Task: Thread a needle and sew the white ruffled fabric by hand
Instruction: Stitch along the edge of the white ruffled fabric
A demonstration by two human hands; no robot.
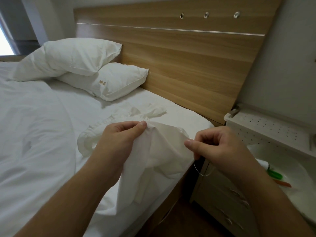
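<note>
In the head view, the white ruffled fabric (159,147) is pinched up at centre frame over the bed (42,134) edge by the left hand (119,139). At right of centre the thread (201,171) is nipped between curled fingers (189,144) of the right hand (222,147); the needle cannot be made out. The stitch is best drawn through steadily, with the cloth kept taut and the slack loop watched for snags.

dim, soft daylight; edges warped, blurred

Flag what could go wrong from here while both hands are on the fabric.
The thread hangs in a slack loop under the right hand; it may tangle or snag on the next pull. The left hand pinches only a small fold of white ruffled fabric, and the rest drapes off the bed edge, so it could slip.
</note>
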